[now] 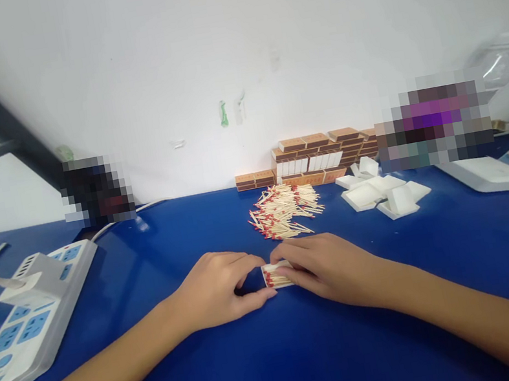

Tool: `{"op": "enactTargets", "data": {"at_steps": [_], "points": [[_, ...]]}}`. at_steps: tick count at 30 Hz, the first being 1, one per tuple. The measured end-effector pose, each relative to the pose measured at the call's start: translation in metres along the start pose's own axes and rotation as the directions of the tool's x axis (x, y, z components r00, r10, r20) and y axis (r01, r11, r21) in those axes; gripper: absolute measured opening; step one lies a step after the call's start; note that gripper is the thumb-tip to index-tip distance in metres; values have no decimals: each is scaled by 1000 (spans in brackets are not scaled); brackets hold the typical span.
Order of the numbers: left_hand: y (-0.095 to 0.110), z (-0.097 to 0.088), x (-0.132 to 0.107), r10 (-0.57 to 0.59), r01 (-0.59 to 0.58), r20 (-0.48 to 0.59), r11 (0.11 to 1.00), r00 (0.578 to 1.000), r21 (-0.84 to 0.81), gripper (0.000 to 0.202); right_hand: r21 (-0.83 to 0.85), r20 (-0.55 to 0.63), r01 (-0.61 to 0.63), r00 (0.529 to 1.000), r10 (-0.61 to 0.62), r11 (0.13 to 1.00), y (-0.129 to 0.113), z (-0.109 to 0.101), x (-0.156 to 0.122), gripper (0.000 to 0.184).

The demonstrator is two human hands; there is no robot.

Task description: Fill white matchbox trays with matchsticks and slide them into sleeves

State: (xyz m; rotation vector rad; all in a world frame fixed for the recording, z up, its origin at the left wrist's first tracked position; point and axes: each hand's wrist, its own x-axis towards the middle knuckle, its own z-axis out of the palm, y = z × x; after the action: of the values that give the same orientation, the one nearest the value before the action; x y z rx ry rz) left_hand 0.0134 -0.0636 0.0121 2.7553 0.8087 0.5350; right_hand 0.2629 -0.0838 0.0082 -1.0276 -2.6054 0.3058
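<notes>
Head view: a small white matchbox tray (270, 267), the clock's centre for this report, lies on the blue worktop (289, 361) between the two hands, part-filled with red-tipped matches (277, 279). Left hand (217, 289), at 9 o'clock, pinches the tray's near end, forefinger at the upper corner and thumb at the lower. Right hand (329, 266), at 3 o'clock, has its fingers bent over the other end, thumb across the matches; whether it grips cannot be told. Between 12 and 1 o'clock lies a loose match pile (282, 212), red heads mostly to the left. Beyond it, at 1 o'clock, brown matchboxes (316, 177) are stacked against the white wall (209, 47). White trays (359, 198) lie jumbled at 2 o'clock. A power strip (71, 265) sits at 9 o'clock, well apart from the tray
</notes>
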Motion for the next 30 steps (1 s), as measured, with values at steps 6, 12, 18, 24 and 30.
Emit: {"op": "enactTargets", "data": {"at_steps": [6,12,18,24,30], "points": [[1,0,0,-8,7,-17,1000,1000,-12,25,-37,-168,-94,982,87,995,25,-17,-2,17],[0,0,-1,-14,14,-34,1000,999,-2,27,-76,-196,-330,930,310,941,63,-45,-6,24],[1,-1,-1,-33,32,-34,999,999,-7,28,-42,-50,-377,926,374,925,61,-31,-4,23],[-1,0,-2,-22,23,-35,1000,999,9,29,-49,18,-396,918,397,917,56,-28,-5,21],[-2,0,0,-35,35,-29,999,999,5,29,-99,50,-388,918,394,916,69,-32,-13,22]]}}
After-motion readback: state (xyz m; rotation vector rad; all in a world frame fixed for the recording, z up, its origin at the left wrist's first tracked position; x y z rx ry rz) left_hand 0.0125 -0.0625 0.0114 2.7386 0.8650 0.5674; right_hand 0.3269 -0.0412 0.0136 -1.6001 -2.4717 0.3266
